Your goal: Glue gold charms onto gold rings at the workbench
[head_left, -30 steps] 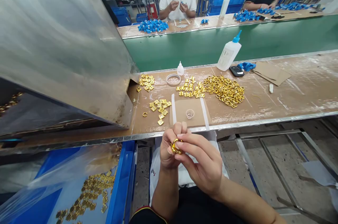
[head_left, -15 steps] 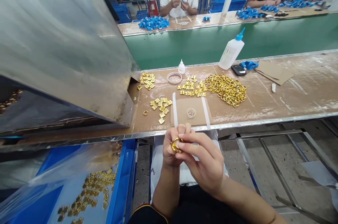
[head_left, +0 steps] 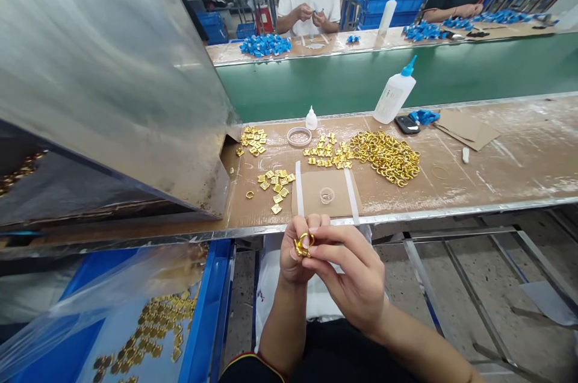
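Both hands meet just in front of the table's near edge, around a gold ring [head_left: 307,239] with a gold square piece [head_left: 301,249] at its lower side. My left hand [head_left: 295,253] is closed, its thumb and fingers pinching the gold pieces from the left. The fingertips of my right hand [head_left: 350,268] grip the ring from the right. Whether ring and square piece are joined is hidden by the fingers. Beyond the hands, a small clear dish [head_left: 327,195] stands on a taped cardboard piece [head_left: 309,199]. Square gold pieces [head_left: 276,187] lie to its left, and a heap of gold rings [head_left: 388,157] to its right.
A large metal chute [head_left: 135,70] rises at the left. Below it sits a blue bin [head_left: 205,311] with gold discs. A small white bottle [head_left: 311,118], a tape roll [head_left: 298,137] and a large bottle [head_left: 394,97] stand on the table. Two people sit across.
The camera view has tilted up slightly. My hands still hold the ring and square piece, with only a slight shift in the fingers.
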Tool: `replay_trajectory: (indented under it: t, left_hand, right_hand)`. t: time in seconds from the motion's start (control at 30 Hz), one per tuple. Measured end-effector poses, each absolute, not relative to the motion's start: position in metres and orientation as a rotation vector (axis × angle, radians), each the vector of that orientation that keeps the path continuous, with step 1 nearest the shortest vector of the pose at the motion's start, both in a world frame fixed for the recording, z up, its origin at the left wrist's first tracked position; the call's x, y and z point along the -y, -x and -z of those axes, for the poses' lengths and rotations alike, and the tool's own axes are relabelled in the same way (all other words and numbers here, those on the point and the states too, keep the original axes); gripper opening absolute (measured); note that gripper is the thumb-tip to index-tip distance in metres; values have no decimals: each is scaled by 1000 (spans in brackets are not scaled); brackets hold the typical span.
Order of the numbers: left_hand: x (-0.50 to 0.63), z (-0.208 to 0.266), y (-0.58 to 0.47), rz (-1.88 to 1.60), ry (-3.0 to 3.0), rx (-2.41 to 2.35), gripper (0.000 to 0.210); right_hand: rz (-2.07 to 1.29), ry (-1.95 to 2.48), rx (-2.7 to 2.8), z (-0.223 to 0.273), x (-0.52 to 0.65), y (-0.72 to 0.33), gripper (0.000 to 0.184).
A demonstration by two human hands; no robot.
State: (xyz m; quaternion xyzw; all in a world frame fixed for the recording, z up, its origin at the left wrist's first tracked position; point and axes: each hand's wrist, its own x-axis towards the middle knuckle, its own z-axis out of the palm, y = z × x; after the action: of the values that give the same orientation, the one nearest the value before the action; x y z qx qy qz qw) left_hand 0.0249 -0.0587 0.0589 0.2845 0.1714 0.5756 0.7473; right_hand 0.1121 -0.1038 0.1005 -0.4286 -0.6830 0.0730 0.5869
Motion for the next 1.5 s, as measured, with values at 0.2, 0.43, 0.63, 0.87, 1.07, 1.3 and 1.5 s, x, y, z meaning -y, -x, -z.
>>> replay_trajectory:
  t: [0.2, 0.43, 0.63, 0.87, 1.07, 1.3, 1.5]
  left_hand:
    - [52, -61, -23, -1389, -734, -184, 57]
    - [48, -56, -1, -1715, -1284, -281, 27]
    - [58, -64, 6, -1747, -1625, -388, 17]
    - [59, -66, 1, -1756, -1592, -379, 26]
    - [51, -63, -11, -1505, -1133, -105, 59]
    - [49, -63, -18, -1315, -768, 46, 67]
    - [48, -63, -17, -1303, -684, 90, 67]
  right_hand:
    - [-387, 1004, 1520, -105, 100, -114, 11]
    - [-819, 918, 1465, -104, 99, -125, 5]
    - [-1032, 844, 1387, -106, 98, -134, 12]
    - [-873, 769, 1648, -112, 94, -141, 16]
    - [-716, 832, 1681, -114, 94, -137, 12]
    - [-643, 874, 1777, -118, 94, -134, 18]
    - [-643, 887, 1796, -115, 93, -129, 17]
